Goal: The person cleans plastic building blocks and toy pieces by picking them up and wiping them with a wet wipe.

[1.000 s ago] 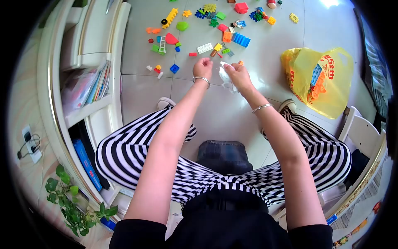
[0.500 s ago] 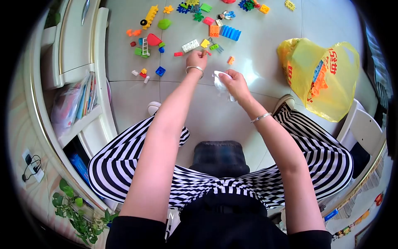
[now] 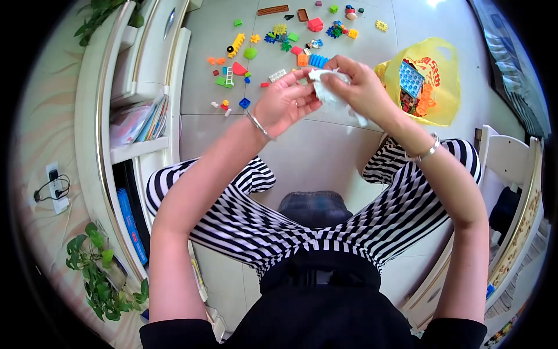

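A crumpled white tissue [image 3: 330, 91] is pinched in my right hand [image 3: 367, 92], with one end hanging below the fingers. My left hand [image 3: 280, 108] is raised palm-up beside it, its fingertips pressed together against the tissue. Whatever those fingertips hold, if anything, is hidden by the tissue. Just beyond my hands on the floor are a blue ridged piece [image 3: 318, 61], an orange block [image 3: 303, 60] and a white studded brick [image 3: 278, 75]. A dark blue block [image 3: 244, 103] lies to the left of my left hand.
Toy pieces lie scattered over the tiled floor [image 3: 215, 139], among them a yellow wheeled piece [image 3: 236, 45] and a red block [image 3: 315, 24]. A yellow plastic bag [image 3: 447, 78] holding toys stands at right. White shelving [image 3: 139, 148] borders the left, a white chair [image 3: 507, 145] the right.
My left hand has come up from the toys on the floor to meet the tissue. My right hand has risen with the tissue, and the view has shifted.
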A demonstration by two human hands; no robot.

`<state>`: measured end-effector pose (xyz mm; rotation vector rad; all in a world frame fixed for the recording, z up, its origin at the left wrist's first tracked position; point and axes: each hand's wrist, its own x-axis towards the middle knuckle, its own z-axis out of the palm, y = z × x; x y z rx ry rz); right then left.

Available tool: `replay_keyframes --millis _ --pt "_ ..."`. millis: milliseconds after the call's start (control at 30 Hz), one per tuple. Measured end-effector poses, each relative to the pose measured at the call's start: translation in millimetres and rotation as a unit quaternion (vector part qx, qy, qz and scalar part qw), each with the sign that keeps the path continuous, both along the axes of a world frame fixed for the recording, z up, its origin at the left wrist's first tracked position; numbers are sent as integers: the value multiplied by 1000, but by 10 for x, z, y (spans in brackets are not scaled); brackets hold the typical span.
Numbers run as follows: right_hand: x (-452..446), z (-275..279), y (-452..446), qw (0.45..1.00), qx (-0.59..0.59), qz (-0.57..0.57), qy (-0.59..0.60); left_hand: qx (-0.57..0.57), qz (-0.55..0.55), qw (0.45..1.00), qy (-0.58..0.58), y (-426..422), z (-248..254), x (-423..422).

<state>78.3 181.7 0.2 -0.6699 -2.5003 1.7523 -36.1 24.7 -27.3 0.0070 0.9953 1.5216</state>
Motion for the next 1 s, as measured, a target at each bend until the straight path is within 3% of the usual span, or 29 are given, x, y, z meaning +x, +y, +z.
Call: replay_keyframes --millis 33,100,133,167,233,300,367,433,533,600,633,667,733,767,833,867,933,1000 --pt "56 -22 -71 1000 2 1 4 31 -3 999 -14 -59 143 91" --pt "140 -125 -187 976 96 -5 194 65 -7 998 -25 -151 254 212" --pt "217 -106 -174 980 122 -27 153 49 -3 999 -18 -192 260 256" --pt "257 -88 -132 991 75 -44 104 32 2 999 -13 -226 256 283" --pt "263 3 -111 985 82 -58 139 29 4 1000 0 -254 225 282" --pt "308 117 -166 984 103 -24 141 6 13 998 58 -223 197 283" --pt "275 46 -197 964 152 41 214 15 -2 997 81 -186 216 273" --pt "280 187 -141 969 224 47 87 18 -18 994 105 -167 244 264" --pt "225 199 -13 975 178 -28 129 -23 -27 987 159 -146 257 249" --pt "228 201 -119 963 212 17 164 -27 -34 959 281 -130 222 241" --pt "235 206 -186 947 245 59 200 -29 -35 959 279 -121 185 231" --pt "239 220 -216 934 300 88 174 -18 -51 934 352 -110 137 215" --pt "232 170 -92 933 317 53 160 -28 -69 884 461 -84 163 226" --pt "222 166 -35 929 338 21 148 -28 -68 884 461 -83 185 222" --pt "205 250 -21 945 304 -8 123 -49 -75 826 557 -86 205 218" --pt "202 261 -65 951 278 25 134 -49 -75 827 555 -85 197 219" --pt "235 263 -167 949 258 103 151 -61 -74 779 620 -90 176 224" --pt "218 202 -97 939 296 76 159 -44 -69 790 608 -88 204 254"
